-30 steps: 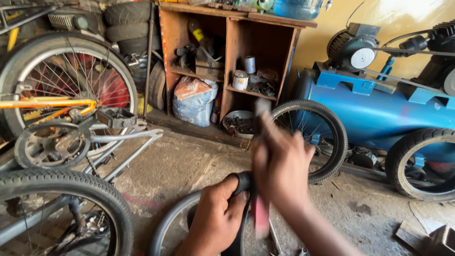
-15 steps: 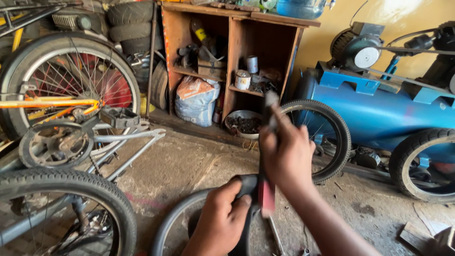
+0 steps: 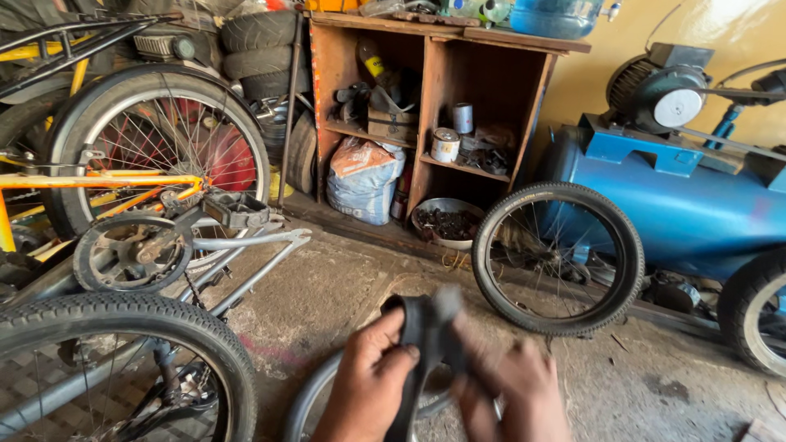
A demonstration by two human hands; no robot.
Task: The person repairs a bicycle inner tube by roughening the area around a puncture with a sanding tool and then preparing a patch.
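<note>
Roughly: left hand (image 3: 372,381) clamps black tyre (image 3: 413,327) top, steadying upright wheel | right hand (image 3: 512,389) blurred, touching tyre, grip unclear | small spoked wheel (image 3: 559,258) leans on blue compressor (image 3: 696,205), parked

**Dusty concrete floor, crowded at the edges**

The concrete floor (image 3: 344,286) is stained and gritty — a small spoked wheel (image 3: 558,258) stands on it, leaning by the blue compressor tank (image 3: 679,205). A wooden shelf unit (image 3: 434,98) rests on the floor too, with a tied sack (image 3: 364,180) and a metal bowl (image 3: 446,223) at its foot — and tins on its boards.
</note>
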